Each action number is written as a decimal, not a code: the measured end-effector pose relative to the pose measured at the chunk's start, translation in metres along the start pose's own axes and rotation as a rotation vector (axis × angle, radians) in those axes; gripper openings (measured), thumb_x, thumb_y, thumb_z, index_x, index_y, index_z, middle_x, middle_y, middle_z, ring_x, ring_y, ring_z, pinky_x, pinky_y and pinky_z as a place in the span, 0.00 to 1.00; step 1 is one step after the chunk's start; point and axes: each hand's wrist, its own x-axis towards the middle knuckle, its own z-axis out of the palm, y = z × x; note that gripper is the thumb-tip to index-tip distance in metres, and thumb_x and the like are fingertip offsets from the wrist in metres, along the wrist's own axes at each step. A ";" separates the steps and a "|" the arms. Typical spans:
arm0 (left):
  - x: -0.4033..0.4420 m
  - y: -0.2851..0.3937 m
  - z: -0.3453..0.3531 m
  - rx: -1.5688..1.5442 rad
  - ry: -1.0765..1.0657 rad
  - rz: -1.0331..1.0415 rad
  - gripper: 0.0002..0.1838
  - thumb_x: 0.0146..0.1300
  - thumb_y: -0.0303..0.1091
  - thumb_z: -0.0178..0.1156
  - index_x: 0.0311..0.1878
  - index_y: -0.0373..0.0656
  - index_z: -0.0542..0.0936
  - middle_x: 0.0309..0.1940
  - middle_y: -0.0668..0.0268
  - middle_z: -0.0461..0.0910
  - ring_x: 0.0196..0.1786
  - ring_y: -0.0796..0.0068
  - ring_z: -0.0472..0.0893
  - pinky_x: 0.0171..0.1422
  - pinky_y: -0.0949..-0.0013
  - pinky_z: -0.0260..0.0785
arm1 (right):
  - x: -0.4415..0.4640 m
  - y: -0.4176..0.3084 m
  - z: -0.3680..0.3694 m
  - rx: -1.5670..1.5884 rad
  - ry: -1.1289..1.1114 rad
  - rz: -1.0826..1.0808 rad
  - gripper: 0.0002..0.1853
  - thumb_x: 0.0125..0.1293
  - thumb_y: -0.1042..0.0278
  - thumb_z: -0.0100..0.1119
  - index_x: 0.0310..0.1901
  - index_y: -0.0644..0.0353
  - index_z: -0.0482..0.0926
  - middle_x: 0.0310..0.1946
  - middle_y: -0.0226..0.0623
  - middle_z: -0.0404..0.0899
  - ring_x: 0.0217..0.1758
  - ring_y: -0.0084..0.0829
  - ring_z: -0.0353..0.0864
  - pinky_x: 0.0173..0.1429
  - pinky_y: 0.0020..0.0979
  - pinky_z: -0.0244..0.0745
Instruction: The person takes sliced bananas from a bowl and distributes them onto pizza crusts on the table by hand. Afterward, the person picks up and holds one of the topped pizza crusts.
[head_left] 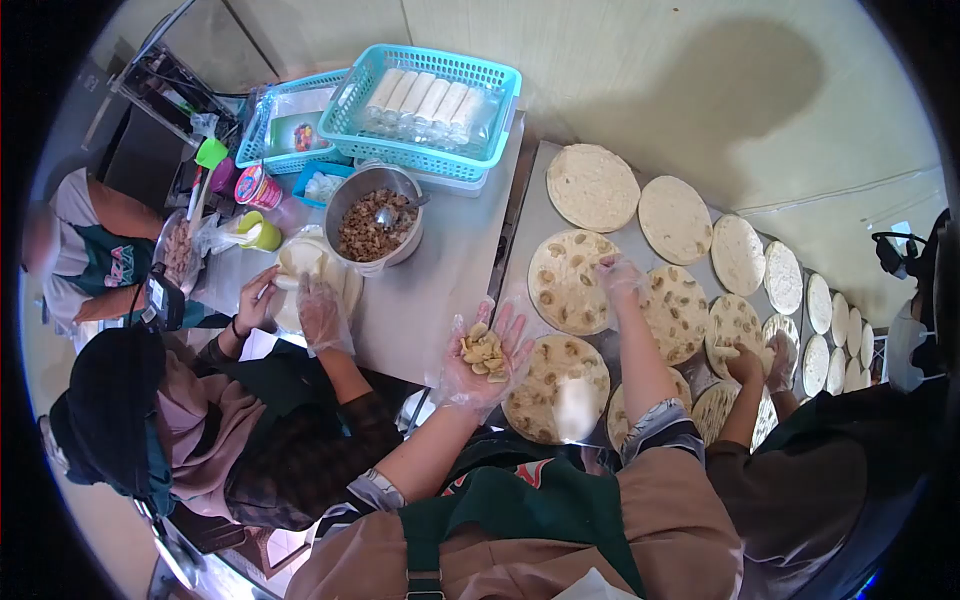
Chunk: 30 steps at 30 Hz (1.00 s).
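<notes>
My left hand (484,362), in a clear plastic glove, is turned palm up with its fingers spread. A small heap of tan slices (483,352), which look like mushroom, rests in that palm. My right hand (622,277), also gloved, reaches down to the right edge of a round pizza base (565,283) dotted with similar slices. Its fingers are drawn together, and what they pinch is too small to make out. Nearer my body lies another topped pizza base (548,385), partly washed out by glare. A third topped base (672,318) lies right of my right wrist.
Plain bases (592,188) line the back of the metal table. At right, a co-worker's hands (752,362) are over another base. At left, a second co-worker's gloved hand (322,315) handles dough beside a pot of brown filling (375,225). Turquoise baskets (490,150) stand behind.
</notes>
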 end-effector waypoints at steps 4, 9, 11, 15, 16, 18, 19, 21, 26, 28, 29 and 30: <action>0.010 -0.004 0.001 -0.008 0.014 0.005 0.21 0.58 0.52 0.38 0.51 0.57 0.67 0.58 0.67 0.60 0.61 0.63 0.57 0.62 0.49 0.45 | 0.002 -0.004 -0.002 -0.050 -0.082 0.042 0.09 0.45 0.63 0.57 0.25 0.59 0.77 0.26 0.40 0.77 0.31 0.35 0.76 0.38 0.31 0.69; 0.020 -0.013 0.005 -0.021 -0.008 -0.007 0.22 0.57 0.54 0.37 0.52 0.59 0.67 0.58 0.67 0.60 0.62 0.62 0.57 0.62 0.48 0.44 | -0.003 -0.013 -0.024 0.172 -0.034 0.141 0.10 0.46 0.62 0.60 0.28 0.58 0.77 0.26 0.36 0.78 0.30 0.29 0.76 0.37 0.27 0.69; 0.024 -0.016 0.003 -0.025 -0.008 -0.013 0.22 0.57 0.54 0.37 0.52 0.59 0.66 0.58 0.67 0.59 0.62 0.62 0.57 0.62 0.47 0.44 | -0.019 -0.030 -0.041 0.308 0.010 0.188 0.10 0.46 0.62 0.60 0.27 0.59 0.77 0.26 0.36 0.78 0.31 0.29 0.76 0.38 0.27 0.69; 0.034 -0.024 0.001 0.020 -0.108 -0.034 0.23 0.58 0.54 0.35 0.55 0.59 0.64 0.59 0.66 0.58 0.62 0.60 0.56 0.62 0.47 0.44 | -0.074 -0.093 -0.098 0.621 -0.490 -0.066 0.12 0.48 0.73 0.59 0.38 0.59 0.76 0.30 0.32 0.77 0.32 0.21 0.74 0.39 0.21 0.68; 0.035 -0.027 0.003 -0.002 -0.125 -0.046 0.24 0.59 0.54 0.35 0.56 0.58 0.63 0.60 0.65 0.57 0.62 0.59 0.55 0.61 0.46 0.44 | -0.085 -0.102 -0.104 0.621 -0.488 -0.067 0.12 0.48 0.73 0.59 0.38 0.59 0.76 0.30 0.32 0.77 0.32 0.21 0.74 0.39 0.21 0.68; 0.039 -0.032 0.004 0.030 -0.143 -0.034 0.24 0.59 0.53 0.34 0.57 0.57 0.62 0.60 0.63 0.55 0.62 0.56 0.54 0.62 0.46 0.44 | -0.105 -0.114 -0.110 0.659 -0.507 -0.389 0.14 0.46 0.71 0.60 0.38 0.59 0.76 0.29 0.34 0.76 0.32 0.25 0.74 0.38 0.24 0.68; 0.041 -0.034 0.006 0.061 -0.158 -0.021 0.25 0.59 0.53 0.34 0.58 0.56 0.60 0.61 0.62 0.54 0.62 0.54 0.54 0.62 0.46 0.44 | -0.111 -0.119 -0.111 0.661 -0.505 -0.389 0.14 0.46 0.71 0.60 0.38 0.59 0.76 0.29 0.34 0.76 0.32 0.25 0.74 0.38 0.24 0.68; 0.042 -0.039 0.009 0.034 -0.149 -0.029 0.25 0.59 0.53 0.34 0.58 0.54 0.60 0.61 0.60 0.54 0.62 0.53 0.53 0.62 0.47 0.44 | -0.121 -0.126 -0.113 0.340 -0.472 -0.427 0.15 0.43 0.71 0.61 0.37 0.58 0.76 0.27 0.38 0.75 0.31 0.33 0.74 0.36 0.29 0.68; 0.039 -0.046 0.011 0.016 -0.150 -0.042 0.24 0.60 0.47 0.33 0.58 0.50 0.59 0.60 0.57 0.55 0.62 0.53 0.54 0.62 0.50 0.48 | -0.129 -0.122 -0.098 0.223 -0.297 -0.511 0.12 0.40 0.69 0.60 0.31 0.57 0.77 0.24 0.40 0.74 0.29 0.39 0.74 0.33 0.33 0.68; 0.038 -0.047 0.013 -0.006 -0.122 -0.055 0.24 0.60 0.46 0.32 0.58 0.50 0.59 0.59 0.55 0.55 0.62 0.52 0.54 0.63 0.51 0.47 | -0.130 -0.121 -0.097 0.161 -0.294 -0.490 0.10 0.40 0.66 0.60 0.28 0.57 0.77 0.23 0.39 0.75 0.28 0.38 0.75 0.31 0.33 0.69; 0.038 -0.047 0.012 -0.007 -0.122 -0.057 0.24 0.60 0.46 0.32 0.58 0.50 0.59 0.59 0.55 0.55 0.62 0.52 0.54 0.63 0.51 0.47 | -0.131 -0.121 -0.097 0.179 -0.262 -0.496 0.08 0.40 0.67 0.60 0.26 0.57 0.77 0.23 0.39 0.75 0.28 0.38 0.75 0.31 0.33 0.69; 0.038 -0.048 0.010 -0.022 -0.115 -0.056 0.24 0.60 0.45 0.32 0.58 0.49 0.60 0.59 0.55 0.55 0.62 0.53 0.54 0.63 0.51 0.46 | -0.132 -0.120 -0.098 0.196 -0.229 -0.501 0.07 0.41 0.67 0.59 0.25 0.57 0.76 0.23 0.38 0.75 0.28 0.38 0.75 0.31 0.33 0.69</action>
